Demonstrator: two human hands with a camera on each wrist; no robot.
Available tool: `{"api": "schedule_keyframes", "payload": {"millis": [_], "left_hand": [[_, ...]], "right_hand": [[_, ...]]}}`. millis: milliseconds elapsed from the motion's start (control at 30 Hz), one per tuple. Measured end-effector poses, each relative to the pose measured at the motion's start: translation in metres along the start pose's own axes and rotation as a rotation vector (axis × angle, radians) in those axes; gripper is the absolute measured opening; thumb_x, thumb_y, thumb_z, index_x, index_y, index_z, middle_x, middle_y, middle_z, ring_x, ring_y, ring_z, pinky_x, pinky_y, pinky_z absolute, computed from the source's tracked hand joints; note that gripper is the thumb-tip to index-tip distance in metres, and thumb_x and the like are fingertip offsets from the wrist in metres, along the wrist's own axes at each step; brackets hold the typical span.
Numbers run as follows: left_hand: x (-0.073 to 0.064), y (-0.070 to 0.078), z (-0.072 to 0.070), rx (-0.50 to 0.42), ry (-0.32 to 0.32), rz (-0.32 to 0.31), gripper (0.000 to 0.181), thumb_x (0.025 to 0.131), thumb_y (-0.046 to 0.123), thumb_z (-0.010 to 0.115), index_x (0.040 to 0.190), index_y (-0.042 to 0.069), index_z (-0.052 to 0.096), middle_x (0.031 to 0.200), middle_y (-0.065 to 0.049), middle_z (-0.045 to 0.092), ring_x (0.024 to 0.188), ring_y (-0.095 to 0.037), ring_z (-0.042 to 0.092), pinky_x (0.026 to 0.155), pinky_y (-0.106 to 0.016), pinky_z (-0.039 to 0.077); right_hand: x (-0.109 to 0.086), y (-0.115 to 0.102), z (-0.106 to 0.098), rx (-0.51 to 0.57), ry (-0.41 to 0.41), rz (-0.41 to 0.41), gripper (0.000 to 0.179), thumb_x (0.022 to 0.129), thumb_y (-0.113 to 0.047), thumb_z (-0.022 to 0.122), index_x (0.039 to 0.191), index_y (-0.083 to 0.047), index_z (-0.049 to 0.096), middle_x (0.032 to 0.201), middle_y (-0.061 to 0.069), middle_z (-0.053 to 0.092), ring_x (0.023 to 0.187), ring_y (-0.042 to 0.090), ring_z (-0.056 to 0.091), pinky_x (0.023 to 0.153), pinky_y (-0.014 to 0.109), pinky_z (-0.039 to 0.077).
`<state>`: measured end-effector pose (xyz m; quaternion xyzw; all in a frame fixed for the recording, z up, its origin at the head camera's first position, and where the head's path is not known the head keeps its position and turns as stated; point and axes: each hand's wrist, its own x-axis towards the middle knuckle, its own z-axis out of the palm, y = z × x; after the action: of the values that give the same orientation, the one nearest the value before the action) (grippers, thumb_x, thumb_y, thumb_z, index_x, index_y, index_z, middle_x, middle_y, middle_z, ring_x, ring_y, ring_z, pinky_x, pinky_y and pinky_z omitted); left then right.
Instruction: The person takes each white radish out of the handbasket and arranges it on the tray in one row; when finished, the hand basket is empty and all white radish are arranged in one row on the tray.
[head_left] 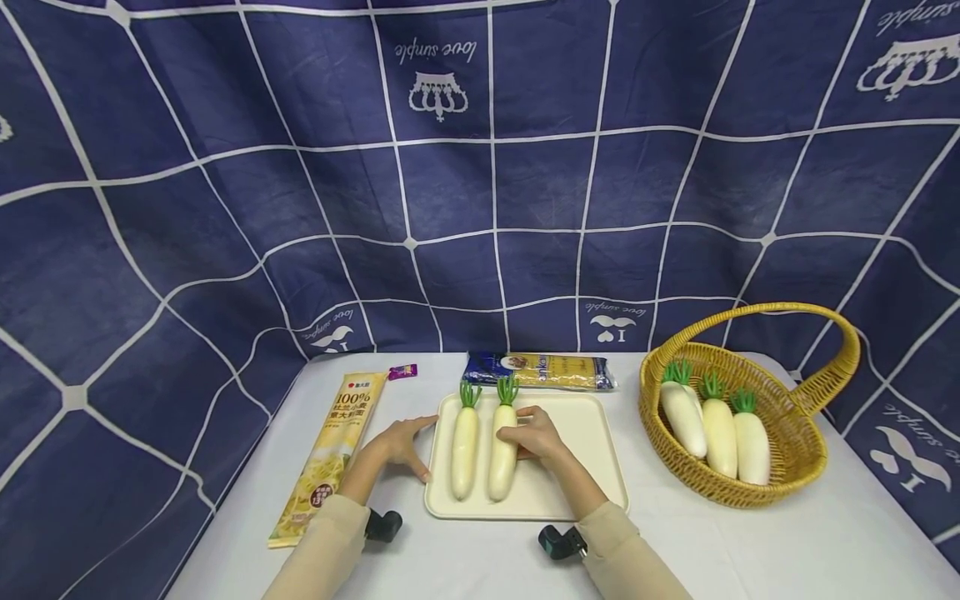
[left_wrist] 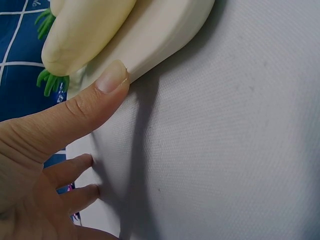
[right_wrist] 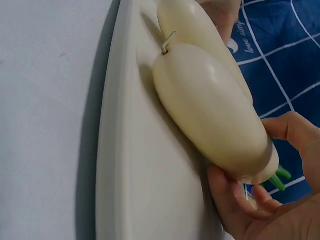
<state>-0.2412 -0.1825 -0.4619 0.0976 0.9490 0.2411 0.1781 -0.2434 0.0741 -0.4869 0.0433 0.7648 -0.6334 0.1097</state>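
Two white radishes with green leaf tops lie side by side, lengthwise, on a cream tray [head_left: 585, 425]. My right hand [head_left: 536, 437] grips the right-hand white radish [head_left: 502, 471] near its leafy end. In the right wrist view, thumb and fingers are on opposite sides of this radish [right_wrist: 210, 110], which has a thin curved root at its near tip. The other white radish [head_left: 464, 454] lies to its left, on the tray. My left hand [head_left: 401, 442] is spread at the tray's left edge, with its thumb [left_wrist: 112, 82] right at the rim; nothing is in its grasp.
A wicker basket [head_left: 813, 454] with a tall handle holds three more white radishes [head_left: 722, 442] at the right. Behind the tray lies a blue and yellow pasta packet [head_left: 555, 372]. A long yellow noodle packet [head_left: 330, 454] and a small purple packet [head_left: 403, 371] lie left.
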Motion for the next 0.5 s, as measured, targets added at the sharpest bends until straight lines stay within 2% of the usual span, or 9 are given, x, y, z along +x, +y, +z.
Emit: {"api": "schedule_keyframes", "payload": {"millis": [267,500], "left_hand": [[-0.001,0.0,0.0,0.004,-0.004,-0.009,0.105,0.05,0.018,0.091,0.142,0.01,0.042,0.139,-0.025,0.044,0.13,-0.048,0.033,0.107,-0.063,0.026],[0.0,-0.001,0.0,0.004,0.002,0.009,0.105,0.049,0.018,0.092,0.141,0.009,0.042,0.139,-0.025,0.044,0.13,-0.048,0.034,0.107,-0.062,0.026]], "right_hand": [[-0.004,-0.005,0.009,-0.077,0.073,0.002,0.059,0.066,-0.013,0.077,0.114,0.009,0.05,0.101,0.026,0.058,0.051,0.016,0.061,0.048,0.033,0.058],[-0.005,-0.006,0.013,-0.068,0.04,0.008,0.059,0.068,-0.015,0.079,0.112,0.009,0.05,0.097,0.025,0.058,0.05,0.017,0.063,0.049,0.032,0.058]]}}
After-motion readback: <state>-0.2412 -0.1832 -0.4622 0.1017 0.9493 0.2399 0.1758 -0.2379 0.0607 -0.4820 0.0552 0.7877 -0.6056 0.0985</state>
